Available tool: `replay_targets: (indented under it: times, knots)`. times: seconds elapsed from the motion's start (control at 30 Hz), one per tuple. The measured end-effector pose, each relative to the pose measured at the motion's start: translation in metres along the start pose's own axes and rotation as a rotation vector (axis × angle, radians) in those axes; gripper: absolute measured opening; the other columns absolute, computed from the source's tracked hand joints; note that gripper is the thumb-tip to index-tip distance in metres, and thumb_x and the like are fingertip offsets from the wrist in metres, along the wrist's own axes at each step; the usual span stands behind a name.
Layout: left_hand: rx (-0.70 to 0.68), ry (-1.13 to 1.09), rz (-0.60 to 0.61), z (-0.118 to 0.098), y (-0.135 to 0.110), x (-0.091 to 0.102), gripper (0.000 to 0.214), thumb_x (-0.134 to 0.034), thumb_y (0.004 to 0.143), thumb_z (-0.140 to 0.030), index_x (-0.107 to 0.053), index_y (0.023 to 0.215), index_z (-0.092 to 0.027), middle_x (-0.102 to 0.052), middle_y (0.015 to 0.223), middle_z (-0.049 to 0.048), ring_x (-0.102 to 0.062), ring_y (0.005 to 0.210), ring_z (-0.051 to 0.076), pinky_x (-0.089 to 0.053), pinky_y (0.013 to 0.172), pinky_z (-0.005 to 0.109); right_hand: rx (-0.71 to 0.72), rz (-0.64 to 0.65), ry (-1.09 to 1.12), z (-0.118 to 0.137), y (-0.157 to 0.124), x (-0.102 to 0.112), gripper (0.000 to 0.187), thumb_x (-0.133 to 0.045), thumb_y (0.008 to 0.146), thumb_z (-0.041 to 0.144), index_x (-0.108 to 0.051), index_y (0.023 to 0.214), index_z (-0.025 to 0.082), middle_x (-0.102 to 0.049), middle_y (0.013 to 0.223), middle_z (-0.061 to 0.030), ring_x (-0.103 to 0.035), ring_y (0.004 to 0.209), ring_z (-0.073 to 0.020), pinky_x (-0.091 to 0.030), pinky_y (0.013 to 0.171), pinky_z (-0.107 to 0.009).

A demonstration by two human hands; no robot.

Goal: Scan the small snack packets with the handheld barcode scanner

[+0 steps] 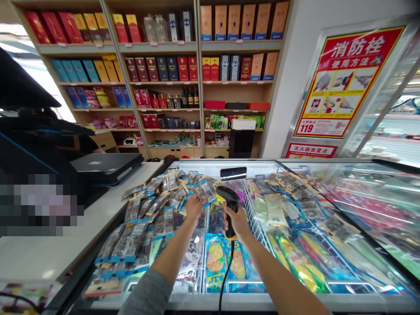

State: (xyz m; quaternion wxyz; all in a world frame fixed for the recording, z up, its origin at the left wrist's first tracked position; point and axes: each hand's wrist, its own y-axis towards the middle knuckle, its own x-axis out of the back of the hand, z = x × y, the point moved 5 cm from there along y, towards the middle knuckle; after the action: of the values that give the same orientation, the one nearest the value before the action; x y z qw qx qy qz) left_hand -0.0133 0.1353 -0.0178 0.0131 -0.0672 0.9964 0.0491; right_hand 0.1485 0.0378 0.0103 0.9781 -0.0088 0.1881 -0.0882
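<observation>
Though half-hidden, barcode scanner (229, 197) in right hand (237, 223)

1 barcode scanner (230, 210) | black-and-yellow, corded (held upright) | snack packets (167, 210) heaped, blue-banded

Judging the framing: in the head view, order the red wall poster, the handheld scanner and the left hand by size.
Largest: red wall poster. Then handheld scanner and left hand look about alike; nearness to the camera makes ranking them unsure.
</observation>
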Motion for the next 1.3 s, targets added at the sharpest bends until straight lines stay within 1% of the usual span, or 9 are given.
replay_targets:
  times: [0.17, 0.4, 0.6, 0.83, 1.0, 1.07, 1.13, 1.2, 1.3]
  knots:
    - [-0.005, -0.147, -0.138, 0.001, -0.015, 0.008, 0.038, -0.073, 0.067, -0.036, -0.064, 0.097, -0.016, -0.072, 0.082, 0.0054, -0.068, 0.08, 0.018, -0.054, 0.068, 0.026, 0.104, 0.032, -0.29, 0.002, -0.015, 0.013, 0.02, -0.072, 0.067, 0.035, -0.059, 0.074, 0.022, -0.048, 0.041, 0.0075, -0.042, 0.031, -0.0119, -0.029, 0.033, -0.023]
    - [0.013, -0.172, -0.151, 0.0, -0.017, 0.007, 0.04, -0.074, 0.068, -0.034, -0.064, 0.101, -0.015, -0.07, 0.076, 0.0027, -0.068, 0.078, 0.018, -0.053, 0.065, 0.025, 0.1, 0.03, -0.371, -0.002, -0.027, 0.02, 0.014, -0.075, 0.063, 0.029, -0.065, 0.07, 0.022, -0.052, 0.043, 0.0035, -0.051, 0.042, -0.0167, -0.028, 0.038, -0.024]
    - [0.053, -0.169, -0.191, 0.005, -0.017, 0.008, 0.04, -0.071, 0.072, -0.028, -0.063, 0.108, -0.013, -0.071, 0.082, 0.0035, -0.069, 0.088, 0.018, -0.053, 0.077, 0.027, 0.109, 0.038, -0.428, 0.005, -0.033, 0.016, 0.015, -0.075, 0.064, 0.032, -0.064, 0.069, 0.023, -0.051, 0.043, 0.0037, -0.049, 0.04, -0.0158, -0.028, 0.038, -0.024]
    - [-0.001, -0.155, -0.138, 0.001, -0.016, 0.008, 0.041, -0.071, 0.072, -0.034, -0.064, 0.107, -0.014, -0.073, 0.086, 0.0053, -0.069, 0.084, 0.018, -0.054, 0.077, 0.029, 0.065, 0.045, -0.385, 0.002, -0.032, 0.015, 0.017, -0.075, 0.065, 0.032, -0.062, 0.07, 0.022, -0.049, 0.04, 0.0057, -0.043, 0.032, -0.0126, -0.027, 0.035, -0.023]
    - [-0.063, 0.11, -0.115, -0.011, -0.022, 0.004, 0.041, -0.07, 0.073, -0.029, -0.067, 0.112, -0.016, -0.074, 0.094, 0.0071, -0.069, 0.085, 0.021, -0.054, 0.078, 0.031, 0.056, 0.014, -0.205, 0.009, -0.034, 0.024, 0.026, -0.074, 0.067, 0.038, -0.058, 0.075, 0.02, -0.049, 0.043, 0.0072, -0.039, 0.028, -0.0098, -0.028, 0.031, -0.022]
    - [-0.117, 0.224, -0.029, -0.019, -0.026, -0.015, 0.04, -0.069, 0.073, -0.027, -0.068, 0.112, -0.017, -0.074, 0.094, 0.0072, -0.069, 0.084, 0.022, -0.054, 0.079, 0.033, 0.055, -0.036, -0.037, 0.021, -0.037, 0.041, 0.034, -0.077, 0.063, 0.042, -0.056, 0.077, 0.019, -0.051, 0.046, 0.0071, -0.041, 0.029, -0.0091, -0.029, 0.03, -0.021]
    - [-0.166, 0.284, 0.093, -0.028, -0.031, -0.049, 0.04, -0.067, 0.075, -0.027, -0.068, 0.114, -0.017, -0.074, 0.093, 0.0066, -0.07, 0.084, 0.022, -0.055, 0.079, 0.033, 0.07, -0.108, 0.127, 0.037, -0.04, 0.067, 0.041, -0.08, 0.058, 0.045, -0.055, 0.079, 0.019, -0.052, 0.048, 0.0073, -0.042, 0.03, -0.0086, -0.031, 0.03, -0.021]
    - [-0.223, 0.305, 0.24, -0.038, -0.039, -0.096, 0.039, -0.066, 0.077, -0.025, -0.067, 0.115, -0.018, -0.075, 0.094, 0.0064, -0.07, 0.086, 0.022, -0.055, 0.08, 0.033, 0.12, -0.223, 0.266, 0.056, -0.044, 0.101, 0.045, -0.082, 0.055, 0.044, -0.055, 0.081, 0.019, -0.052, 0.048, 0.0081, -0.042, 0.031, -0.0077, -0.032, 0.031, -0.02]
    - [-0.297, 0.318, 0.441, -0.056, -0.058, -0.18, 0.035, -0.063, 0.078, -0.018, -0.067, 0.113, -0.019, -0.075, 0.099, 0.006, -0.069, 0.093, 0.022, -0.055, 0.083, 0.033, 0.254, -0.444, 0.413, 0.082, -0.053, 0.162, 0.045, -0.082, 0.054, 0.04, -0.054, 0.081, 0.02, -0.052, 0.049, 0.0091, -0.042, 0.034, -0.0066, -0.034, 0.033, -0.019]
